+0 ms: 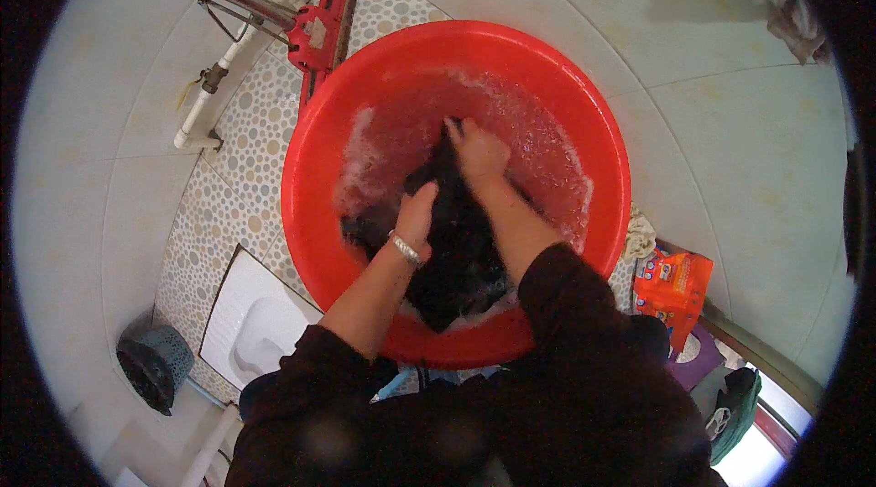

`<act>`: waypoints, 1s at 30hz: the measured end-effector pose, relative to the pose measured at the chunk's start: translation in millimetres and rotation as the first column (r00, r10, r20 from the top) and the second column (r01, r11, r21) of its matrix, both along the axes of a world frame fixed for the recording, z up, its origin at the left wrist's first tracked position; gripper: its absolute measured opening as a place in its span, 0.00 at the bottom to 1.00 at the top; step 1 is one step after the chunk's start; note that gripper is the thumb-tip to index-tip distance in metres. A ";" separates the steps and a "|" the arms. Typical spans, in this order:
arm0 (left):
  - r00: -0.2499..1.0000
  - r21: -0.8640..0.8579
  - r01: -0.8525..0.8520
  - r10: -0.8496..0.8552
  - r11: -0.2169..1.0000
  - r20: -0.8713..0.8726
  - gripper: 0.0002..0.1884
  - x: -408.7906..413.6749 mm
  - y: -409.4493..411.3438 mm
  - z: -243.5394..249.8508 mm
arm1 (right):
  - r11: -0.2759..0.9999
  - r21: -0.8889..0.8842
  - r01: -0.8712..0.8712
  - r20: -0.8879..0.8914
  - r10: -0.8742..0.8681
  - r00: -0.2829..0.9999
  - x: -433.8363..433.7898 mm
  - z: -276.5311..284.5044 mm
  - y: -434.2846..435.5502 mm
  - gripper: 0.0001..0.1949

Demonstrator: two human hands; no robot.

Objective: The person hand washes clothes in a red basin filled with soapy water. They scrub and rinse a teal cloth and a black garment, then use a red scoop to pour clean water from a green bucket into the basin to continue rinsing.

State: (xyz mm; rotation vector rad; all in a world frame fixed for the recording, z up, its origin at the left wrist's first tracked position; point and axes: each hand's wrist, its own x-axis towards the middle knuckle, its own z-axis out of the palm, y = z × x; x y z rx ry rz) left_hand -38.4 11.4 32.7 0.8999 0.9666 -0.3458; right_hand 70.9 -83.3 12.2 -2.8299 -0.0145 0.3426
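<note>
A large red plastic basin (452,346) holds soapy, reddish-looking water (540,138) with foam along its edges. Black wet cloth (455,247) lies bunched in the middle of it, partly in the water. My right hand (479,148) grips the upper end of this cloth with bent fingers. Against the cloth's left side is my left hand (416,216), thumb pointing up, a silver bracelet at its wrist; its fingers are hidden behind the cloth, so its grip is unclear.
A red squeeze mop (315,35) leans at the basin's upper left, near a white pipe (202,110). A squat toilet (256,329) is set in the pebble-patterned floor at left, beside a waste basket (161,357). An orange packet (671,288) and a pale rag (640,234) lie to the right.
</note>
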 end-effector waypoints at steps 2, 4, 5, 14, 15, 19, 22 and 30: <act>0.989 0.119 0.060 -0.075 0.991 0.127 0.28 6.4 12.0 30.3 | 0.994 0.028 -0.107 -0.092 0.109 0.990 25.3 5.3 -40.8 0.30; 0.971 0.188 0.095 -0.132 0.978 0.199 0.34 16.0 35.9 18.7 | 0.987 -0.010 -0.157 0.019 0.158 0.987 35.0 -0.3 -90.4 0.30; 0.971 0.267 0.031 -0.092 0.963 0.219 0.34 20.9 39.2 24.5 | 0.992 0.017 -0.127 0.026 0.127 0.992 32.1 4.9 -100.9 0.31; 0.996 -0.550 0.017 0.036 0.835 0.087 0.36 31.4 23.6 -27.8 | 0.832 0.537 -0.139 -0.066 0.206 0.976 -95.3 54.8 -18.6 0.28; 0.982 -0.606 0.035 0.086 0.795 0.168 0.33 29.8 24.5 -29.0 | 0.815 0.540 -0.209 -0.078 0.296 0.952 -103.9 73.9 -11.7 0.25; 0.870 -0.241 0.062 0.065 0.969 0.488 0.23 13.2 9.9 -53.0 | 0.899 0.378 -0.220 -0.117 0.282 0.952 -86.4 82.7 19.5 0.18; 0.953 -0.213 -0.086 0.143 0.973 0.269 0.20 8.5 8.9 -45.0 | 0.954 0.286 -0.084 0.025 0.080 0.996 -46.7 53.6 30.4 0.21; 0.967 0.556 0.015 -0.154 0.831 0.204 0.34 20.5 45.4 50.3 | 0.982 0.150 0.117 -0.026 -0.114 0.993 15.2 8.9 -77.9 0.29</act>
